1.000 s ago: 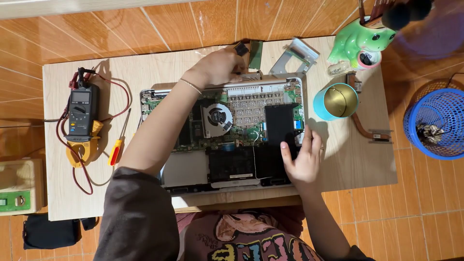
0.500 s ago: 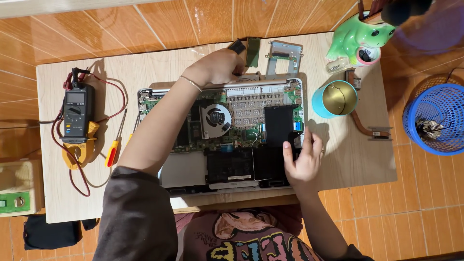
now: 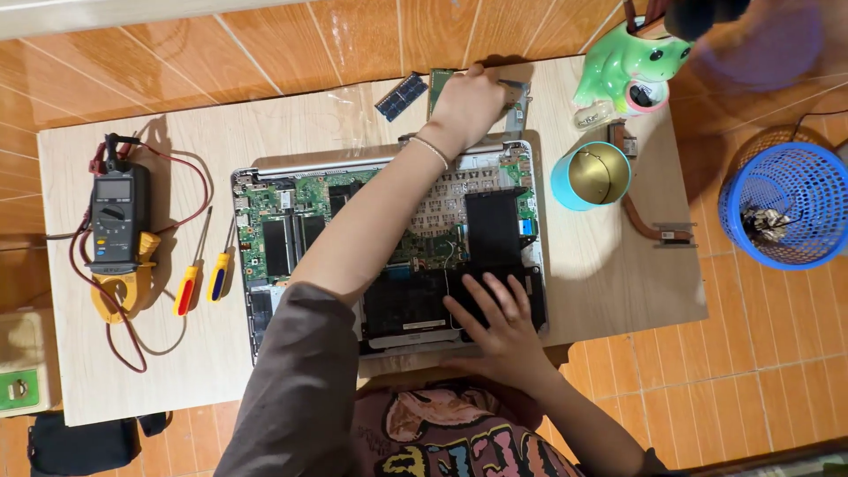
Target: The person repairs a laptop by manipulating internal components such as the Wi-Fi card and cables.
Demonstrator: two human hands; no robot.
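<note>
**Reaching past an opened laptop while the other hand pins it down**

Stretching across the board, the left hand [image 3: 466, 104] lies at the far edge of the wooden table [image 3: 291, 124], just beyond the rear rim of the opened laptop [image 3: 389, 238]. Its fingers are curled down over a small green circuit card [image 3: 436, 87] and the near end of a grey metal bracket [image 3: 519, 99]; whether they pinch either piece or merely rest on them cannot be told, since the knuckles hide the tips. A dark memory module [image 3: 401, 95] sits just beside that hand, apart from it, as if removed parts are being gathered along the back of the table, out of the way of the chassis.

The right hand [image 3: 499, 322] is flat with fingers spread, pressing on the black battery area at the laptop's near right corner. It grips nothing; it seems to be steadying the case so it does not slide during the long reach.

Tools lie to the left, well clear of the machine: two screwdrivers with yellow and red handles [image 3: 201, 274] side by side, and a clamp meter [image 3: 117, 231] with its red leads looped around it. On the right stand a blue cup [image 3: 590, 175], a green frog-shaped holder [image 3: 632, 64] and a copper heat pipe [image 3: 649, 225], with a blue basket [image 3: 782, 205] on the tiled floor
</note>
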